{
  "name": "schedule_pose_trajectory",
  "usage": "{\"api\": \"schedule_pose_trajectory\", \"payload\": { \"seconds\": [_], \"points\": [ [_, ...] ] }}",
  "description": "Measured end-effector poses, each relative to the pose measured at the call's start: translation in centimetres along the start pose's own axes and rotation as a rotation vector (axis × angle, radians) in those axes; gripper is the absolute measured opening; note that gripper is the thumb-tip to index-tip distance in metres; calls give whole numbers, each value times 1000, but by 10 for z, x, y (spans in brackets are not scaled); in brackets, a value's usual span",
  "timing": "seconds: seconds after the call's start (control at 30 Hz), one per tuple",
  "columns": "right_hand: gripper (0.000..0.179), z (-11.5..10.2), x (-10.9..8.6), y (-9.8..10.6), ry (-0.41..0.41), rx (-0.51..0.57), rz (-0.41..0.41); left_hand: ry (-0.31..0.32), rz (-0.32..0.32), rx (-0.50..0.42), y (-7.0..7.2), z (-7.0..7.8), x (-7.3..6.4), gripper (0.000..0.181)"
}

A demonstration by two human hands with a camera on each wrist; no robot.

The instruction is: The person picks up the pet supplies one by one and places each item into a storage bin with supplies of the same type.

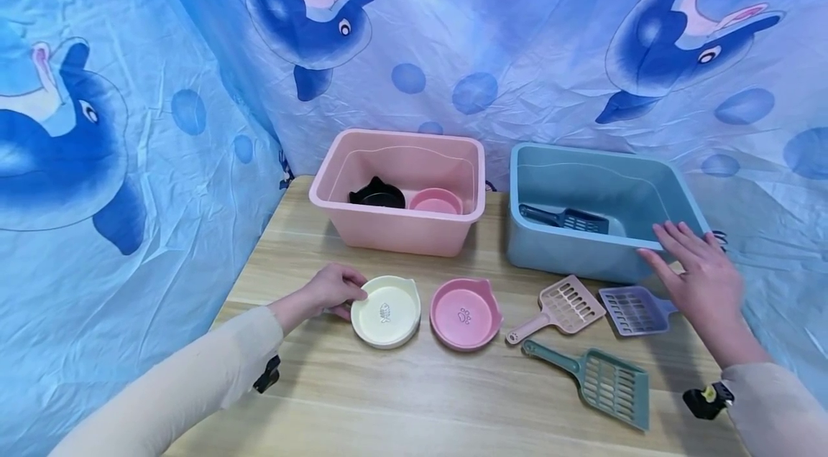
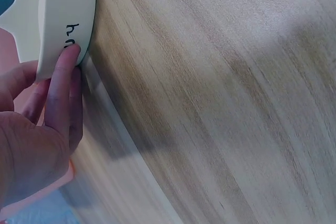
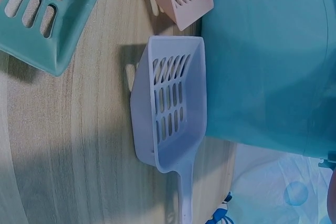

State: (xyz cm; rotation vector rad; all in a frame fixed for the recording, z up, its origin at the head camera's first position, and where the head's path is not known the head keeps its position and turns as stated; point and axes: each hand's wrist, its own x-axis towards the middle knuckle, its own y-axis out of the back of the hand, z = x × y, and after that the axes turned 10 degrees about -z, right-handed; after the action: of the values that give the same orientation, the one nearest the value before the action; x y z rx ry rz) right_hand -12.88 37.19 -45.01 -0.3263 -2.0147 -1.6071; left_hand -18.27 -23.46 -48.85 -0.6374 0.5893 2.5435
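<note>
The cream bowl [image 1: 386,320] probably handles as a small, stiff piece, fairly light but with some heft if it is ceramic. Its glossy wall could slip under dry fingertips, and a knock might chip it. The best hold is likely a pinch across the rim, thumb inside and fingers low on the outer wall. It is round and shallow, with a pointed ear on the rim, a dark fishbone-like mark on its floor and black lettering outside, partly covered by a finger.

It sits toward the left edge of the counter [image 1: 388,407], in front of the pink bin [image 1: 401,231] and just beside a pink bowl [image 1: 464,315]. The left hand [image 1: 331,289] has its grip narrowed on the bowl's left side. The right hand [image 1: 701,277] holds nothing, fingers extended at the blue bin's [image 1: 569,254] near right corner; whether they touch it, I cannot tell.
</note>
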Motion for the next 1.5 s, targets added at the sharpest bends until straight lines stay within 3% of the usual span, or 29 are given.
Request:
{"api": "schedule_pose_trajectory", "payload": {
  "seconds": [0.23,0.57,0.83,1.1,1.33,1.5],
  "points": [
    [82,-1,1,-1,-19,-11,-50,-10,16,37,-1,0,-2,29],
    [87,-2,0,3,-9,-1,-22,-18,35,91,-4,4,0,30],
    [65,-4,0,4,-7,-7,-30,-17,42,148,1,4,-1,32],
    [76,-3,1,4,5,-6,-11,-58,43,209,8,7,-4,31],
    [66,-4,1,4,-28,-5,-56,-114,8,289,24,23,-14,29],
    [69,-4,0,5,-32,-3,-57,-149,-23,353,39,48,-30,25]
  ]
}}
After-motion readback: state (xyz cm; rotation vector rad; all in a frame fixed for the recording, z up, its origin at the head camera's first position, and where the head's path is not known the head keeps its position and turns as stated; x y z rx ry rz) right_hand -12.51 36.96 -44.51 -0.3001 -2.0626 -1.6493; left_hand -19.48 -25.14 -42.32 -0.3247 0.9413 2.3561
